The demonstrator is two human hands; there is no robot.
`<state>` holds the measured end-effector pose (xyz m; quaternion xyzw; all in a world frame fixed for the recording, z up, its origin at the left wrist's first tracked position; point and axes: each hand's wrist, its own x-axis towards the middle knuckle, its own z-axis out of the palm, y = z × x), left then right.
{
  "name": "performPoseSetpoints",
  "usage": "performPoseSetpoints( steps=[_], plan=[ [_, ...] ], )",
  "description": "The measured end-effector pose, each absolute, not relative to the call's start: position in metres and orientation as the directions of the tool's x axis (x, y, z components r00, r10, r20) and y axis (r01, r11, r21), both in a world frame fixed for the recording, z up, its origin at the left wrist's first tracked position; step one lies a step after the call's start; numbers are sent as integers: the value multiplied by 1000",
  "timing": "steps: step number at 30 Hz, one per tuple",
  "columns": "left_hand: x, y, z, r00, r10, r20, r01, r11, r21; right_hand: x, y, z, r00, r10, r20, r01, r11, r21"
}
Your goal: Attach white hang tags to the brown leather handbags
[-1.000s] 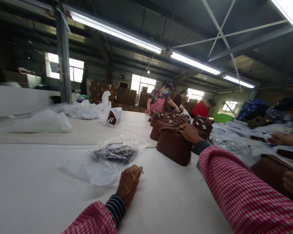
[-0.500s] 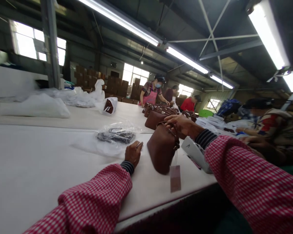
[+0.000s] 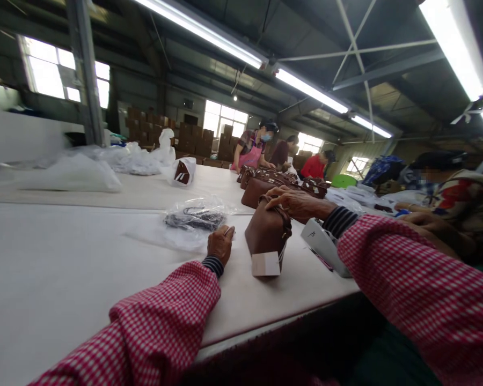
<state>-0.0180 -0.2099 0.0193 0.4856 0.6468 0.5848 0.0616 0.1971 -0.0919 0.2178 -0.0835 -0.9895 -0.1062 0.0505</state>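
A brown handbag (image 3: 261, 230) stands on the white table in front of me, a pale hang tag (image 3: 265, 264) lying against its lower side. My right hand (image 3: 295, 202) grips the bag at its top edge, by the handle. To the left of the bag, my left hand (image 3: 220, 244) rests closed on the table. A small, light, thin item pokes out by its thumb, too small to name. Just beyond that hand lies a clear plastic bag (image 3: 197, 217) with something dark inside.
Several brown handbags (image 3: 265, 185) stand in rows behind mine. A white box-like item (image 3: 322, 244) with a dark logo lies at right. A wrapped bag (image 3: 182, 172) and heaped plastic (image 3: 140, 158) sit farther left. Co-workers are at the far side and at right (image 3: 454, 198).
The handbag has turned a little and sits lower on the table. Its tag has swung from hanging at the right to lying against the bag. My left hand has hardly moved.
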Motion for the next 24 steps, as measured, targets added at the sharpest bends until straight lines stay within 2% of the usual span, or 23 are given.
performPoseSetpoints(
  steps=[3, 7, 16, 20, 24],
  plan=[
    [-17, -209, 20, -527, 695, 490, 552, -158, 818, 202, -90, 229, -976, 183, 121, 205, 956, 210],
    [-18, -210, 25, -528, 680, 509, 552, -180, 814, 202, -98, 237, -923, 341, 180, 373, 908, 192],
    [-31, -233, 84, -548, 550, 630, 576, -298, 761, 187, -113, 190, -718, 535, 444, 643, 754, 132],
    [-20, -241, 106, -473, 560, 680, 542, -423, 726, 185, -112, 186, -705, 561, 433, 635, 771, 36],
    [-7, -242, 110, -405, 689, 601, 364, -481, 797, 187, -113, 187, -791, 509, 340, 514, 854, -83]
  ],
)
